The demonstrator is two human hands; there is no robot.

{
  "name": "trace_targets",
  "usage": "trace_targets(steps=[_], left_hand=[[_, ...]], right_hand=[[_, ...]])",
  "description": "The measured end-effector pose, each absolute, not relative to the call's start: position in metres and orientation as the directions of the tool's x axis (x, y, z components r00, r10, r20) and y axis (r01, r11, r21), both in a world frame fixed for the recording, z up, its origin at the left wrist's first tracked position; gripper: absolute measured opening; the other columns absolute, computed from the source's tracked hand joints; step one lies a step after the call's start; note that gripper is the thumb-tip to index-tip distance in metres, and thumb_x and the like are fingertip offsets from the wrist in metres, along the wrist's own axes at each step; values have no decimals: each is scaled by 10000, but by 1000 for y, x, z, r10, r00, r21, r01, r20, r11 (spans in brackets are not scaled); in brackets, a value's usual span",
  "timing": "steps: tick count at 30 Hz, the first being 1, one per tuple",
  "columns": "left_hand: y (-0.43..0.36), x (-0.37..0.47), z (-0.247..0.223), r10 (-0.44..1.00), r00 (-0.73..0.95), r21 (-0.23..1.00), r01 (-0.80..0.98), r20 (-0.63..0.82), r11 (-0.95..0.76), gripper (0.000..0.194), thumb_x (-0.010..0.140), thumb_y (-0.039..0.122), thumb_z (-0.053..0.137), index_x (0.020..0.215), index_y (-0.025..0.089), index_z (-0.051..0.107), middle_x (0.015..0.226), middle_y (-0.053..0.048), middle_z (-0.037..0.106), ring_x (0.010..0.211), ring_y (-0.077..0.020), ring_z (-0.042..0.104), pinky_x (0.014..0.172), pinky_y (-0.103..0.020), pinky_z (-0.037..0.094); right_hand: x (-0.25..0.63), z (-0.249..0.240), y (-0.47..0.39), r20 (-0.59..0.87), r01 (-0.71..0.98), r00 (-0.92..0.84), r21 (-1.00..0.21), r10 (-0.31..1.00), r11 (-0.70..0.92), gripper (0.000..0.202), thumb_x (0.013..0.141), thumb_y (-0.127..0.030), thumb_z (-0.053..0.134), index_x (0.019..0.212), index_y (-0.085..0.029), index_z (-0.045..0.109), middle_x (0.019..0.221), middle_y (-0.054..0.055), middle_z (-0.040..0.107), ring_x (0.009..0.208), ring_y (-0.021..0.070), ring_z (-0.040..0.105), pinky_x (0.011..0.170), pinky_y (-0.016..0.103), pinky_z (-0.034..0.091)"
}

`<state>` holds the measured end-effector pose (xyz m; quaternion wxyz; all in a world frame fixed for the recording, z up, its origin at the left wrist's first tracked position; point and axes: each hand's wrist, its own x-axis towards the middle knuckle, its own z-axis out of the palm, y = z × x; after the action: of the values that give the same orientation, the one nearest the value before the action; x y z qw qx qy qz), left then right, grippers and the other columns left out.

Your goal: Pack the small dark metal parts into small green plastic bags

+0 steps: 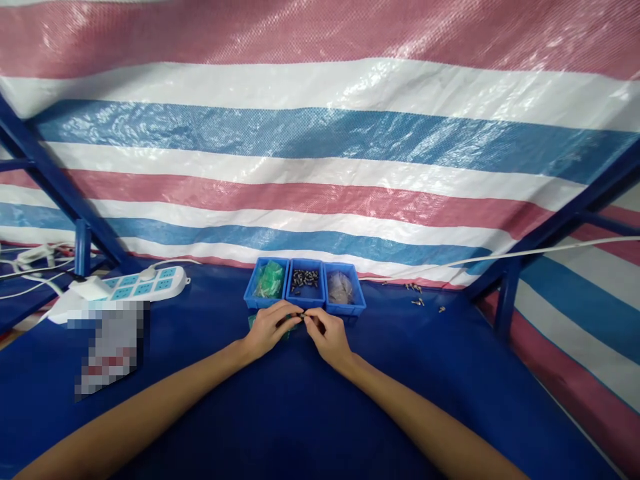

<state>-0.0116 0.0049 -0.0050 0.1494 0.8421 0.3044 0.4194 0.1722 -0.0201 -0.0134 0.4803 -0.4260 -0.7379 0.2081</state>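
Observation:
My left hand [269,328] and my right hand [329,337] meet just in front of the bins, fingertips pinched together. Between them is a small dark part [302,316], mostly covered by the fingers; its exact kind does not show. A bit of green plastic [252,321] lies under my left hand. Directly behind stand three blue bins side by side. The left bin [251,301] holds a green plastic bag [270,280], the middle bin [306,301] many small dark metal parts [304,277], and the right bin [345,309] a clear plastic bag [340,288].
A white power strip [173,283] with a plug and cables lies at the back left, near a pixelated item [113,350]. Small metal pieces [418,302] are scattered on the blue table [310,413] at the back right. Blue frame posts [510,300] and a striped sheet [320,167] enclose it.

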Motion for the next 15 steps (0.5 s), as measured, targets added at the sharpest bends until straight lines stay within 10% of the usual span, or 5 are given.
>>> trace_targets(steps=[15], left_hand=[[-2,-9,2,611,367,457,426,701,-781,153,860,265,597,956,156,647,908,-51,688,517,-56,544,555,-186,496]], right_hand=[[174,-7,-23,492,418,-176,-747,852,517,266,926,-321,458,832,-156,645,616,-7,561,530,107,491,565,221,387]])
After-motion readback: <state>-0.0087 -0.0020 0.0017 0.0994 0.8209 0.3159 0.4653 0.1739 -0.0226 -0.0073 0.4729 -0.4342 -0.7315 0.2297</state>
